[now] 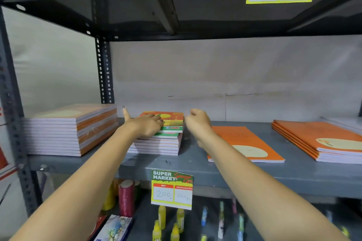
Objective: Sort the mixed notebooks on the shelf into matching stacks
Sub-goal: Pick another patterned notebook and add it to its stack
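Note:
A mixed stack of notebooks stands mid-shelf, with orange-and-yellow covers and green-spined ones on top of pale ones. My left hand lies flat on the stack's top left side, thumb raised. My right hand hovers curled just right of the stack, and I cannot tell whether it touches the stack. A tall orange stack sits at the left. A single orange notebook lies to the right of my right hand. A low orange stack sits at far right.
The grey metal shelf has a price tag hanging from its front edge. A perforated upright stands behind the left stack. Bottles, a red spool and booklets fill the lower shelf. Another shelf hangs close overhead.

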Demonstrator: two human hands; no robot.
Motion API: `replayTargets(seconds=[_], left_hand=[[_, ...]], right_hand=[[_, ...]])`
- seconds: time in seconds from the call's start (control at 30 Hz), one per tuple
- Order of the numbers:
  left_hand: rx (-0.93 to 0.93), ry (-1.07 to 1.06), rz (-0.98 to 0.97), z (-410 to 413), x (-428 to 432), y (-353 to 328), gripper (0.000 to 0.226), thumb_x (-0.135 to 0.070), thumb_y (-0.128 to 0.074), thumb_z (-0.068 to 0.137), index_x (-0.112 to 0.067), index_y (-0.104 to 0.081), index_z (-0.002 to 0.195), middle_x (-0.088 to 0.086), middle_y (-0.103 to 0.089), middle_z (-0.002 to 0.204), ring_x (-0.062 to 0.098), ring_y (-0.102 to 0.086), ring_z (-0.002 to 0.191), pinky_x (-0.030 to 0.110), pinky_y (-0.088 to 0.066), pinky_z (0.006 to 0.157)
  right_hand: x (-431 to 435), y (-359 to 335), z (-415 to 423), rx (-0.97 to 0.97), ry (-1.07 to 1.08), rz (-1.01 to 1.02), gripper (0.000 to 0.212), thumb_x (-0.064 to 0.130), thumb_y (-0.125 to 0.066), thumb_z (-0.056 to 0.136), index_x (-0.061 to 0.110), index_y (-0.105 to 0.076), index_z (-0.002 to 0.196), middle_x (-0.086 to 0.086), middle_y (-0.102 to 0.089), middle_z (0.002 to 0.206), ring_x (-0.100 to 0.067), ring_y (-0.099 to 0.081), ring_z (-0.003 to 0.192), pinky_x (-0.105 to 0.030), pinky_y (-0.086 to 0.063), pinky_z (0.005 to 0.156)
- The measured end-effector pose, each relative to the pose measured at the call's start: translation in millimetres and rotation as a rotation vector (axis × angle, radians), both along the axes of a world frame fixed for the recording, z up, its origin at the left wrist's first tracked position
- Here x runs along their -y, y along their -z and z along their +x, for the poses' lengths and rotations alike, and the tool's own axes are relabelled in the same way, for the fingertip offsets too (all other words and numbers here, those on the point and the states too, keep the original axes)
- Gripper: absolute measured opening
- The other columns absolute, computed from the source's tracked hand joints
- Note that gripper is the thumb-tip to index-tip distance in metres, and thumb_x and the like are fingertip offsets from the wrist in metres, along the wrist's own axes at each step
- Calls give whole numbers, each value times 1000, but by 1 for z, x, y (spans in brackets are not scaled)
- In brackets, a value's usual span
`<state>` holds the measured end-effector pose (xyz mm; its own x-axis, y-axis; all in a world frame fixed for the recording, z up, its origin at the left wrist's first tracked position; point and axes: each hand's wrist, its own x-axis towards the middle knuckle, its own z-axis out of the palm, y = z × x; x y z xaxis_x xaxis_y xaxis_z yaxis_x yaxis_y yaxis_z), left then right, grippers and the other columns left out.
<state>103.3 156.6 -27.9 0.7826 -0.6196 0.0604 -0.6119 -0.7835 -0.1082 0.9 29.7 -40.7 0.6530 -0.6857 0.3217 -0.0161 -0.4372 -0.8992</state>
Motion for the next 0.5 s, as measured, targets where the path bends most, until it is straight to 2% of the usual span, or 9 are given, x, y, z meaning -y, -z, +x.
replayTargets(seconds=[0.07, 0.13, 0.17, 0.23, 0.27, 0.33, 0.4, 0.43, 0.5], left_hand=[[6, -20, -89, -6, -3, -6, 52, -40, -17, 98, -27, -36, 144, -1, -31, 157, 24, -24, 146, 74, 14, 106], [110, 46, -309, -27, 5, -12, 40, -33, -36, 94, -25, -50, 132, 1, -50, 144, 27, -43, 135, 62, -7, 115], [137, 143, -466, -45, 15, -13, 40, -30, -44, 93, -23, -51, 132, 2, -51, 143, 27, -46, 133, 53, -18, 116], [-31, 381, -748, -88, 44, -15, 42, -27, -51, 93, -18, -51, 134, 2, -52, 144, 21, -49, 132, 35, -33, 111], [-172, 450, -787, -107, 62, -11, 42, -26, -53, 93, -16, -53, 133, 3, -54, 141, 19, -51, 130, 30, -36, 108], [-371, 466, -683, -132, 100, 4, 39, -28, -57, 89, -16, -60, 126, 4, -60, 135, 19, -56, 124, 27, -41, 100], [-379, 365, -566, -134, 131, 23, 27, -33, -57, 85, -20, -68, 105, 5, -69, 114, 28, -60, 113, 29, -44, 88], [-340, 300, -504, -131, 141, 30, 24, -35, -55, 83, -21, -68, 96, 4, -69, 106, 31, -60, 110, 33, -44, 88], [-319, 179, -373, -125, 153, 39, 33, -38, -50, 80, -25, -66, 105, 1, -65, 117, 31, -55, 117, 46, -39, 102]], right_hand=[[30, -7, -24, -22, 70, -131, 40, 5, -48, 82, 0, -61, 119, -17, -61, 129, -32, -54, 122, -39, -43, 102], [64, -9, -56, -96, 157, -273, 33, 7, -49, 82, 5, -68, 108, -13, -68, 120, -30, -59, 115, -35, -46, 97], [81, -7, -70, -150, 206, -329, 30, 8, -49, 82, 9, -71, 102, -10, -70, 115, -30, -61, 111, -34, -47, 93], [111, 0, -93, -255, 287, -426, 30, 9, -49, 81, 15, -72, 99, -9, -71, 113, -30, -62, 109, -35, -48, 91], [123, 5, -99, -308, 304, -467, 30, 11, -48, 82, 15, -71, 100, -9, -70, 114, -30, -62, 108, -35, -49, 91], [142, 15, -107, -410, 280, -504, 27, 16, -49, 85, 15, -70, 102, -11, -69, 116, -31, -62, 108, -36, -50, 91], [149, 27, -104, -500, 198, -498, 28, 22, -49, 89, 9, -68, 104, -14, -67, 117, -32, -61, 108, -34, -49, 89], [150, 32, -101, -549, 157, -504, 30, 25, -47, 90, 8, -66, 105, -16, -66, 117, -33, -60, 107, -34, -48, 88], [153, 39, -96, -611, 116, -535, 33, 27, -41, 92, 7, -63, 105, -17, -64, 118, -33, -59, 104, -35, -48, 85]])
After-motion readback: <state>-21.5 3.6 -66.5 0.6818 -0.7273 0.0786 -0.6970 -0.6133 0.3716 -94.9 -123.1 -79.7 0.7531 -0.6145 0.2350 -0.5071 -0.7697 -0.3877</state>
